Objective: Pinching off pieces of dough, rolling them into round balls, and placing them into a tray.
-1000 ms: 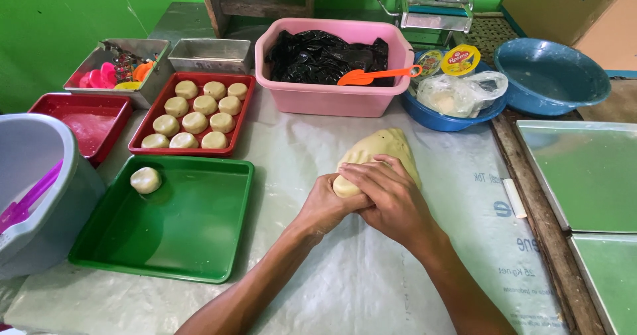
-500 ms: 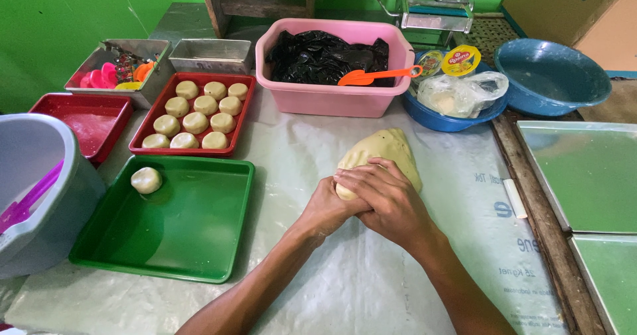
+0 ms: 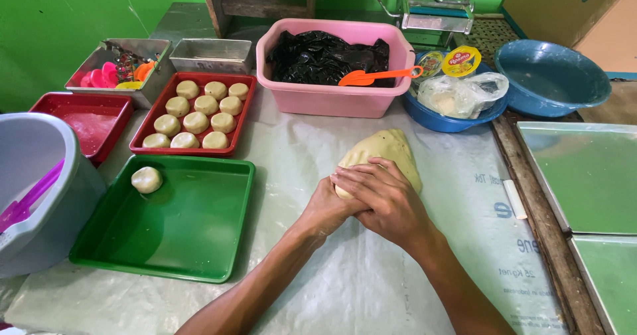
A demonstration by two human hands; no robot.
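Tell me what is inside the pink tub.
The pink tub holds crumpled black plastic; an orange scraper rests on its rim. Whatever lies beneath the plastic is covered.

A round yellow-lidded tub (image 3: pixel 462 61) and a clear plastic bag (image 3: pixel 461 94) sat in the blue bowl (image 3: pixel 441 120); a brown cardboard box (image 3: pixel 564 3) stood far right.

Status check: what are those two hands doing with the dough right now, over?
Left hand and right hand stacked, pressing near end of dough lump. Dough flat on plastic sheet. Green tray with one dough ball at left, apart. Nothing blocking.
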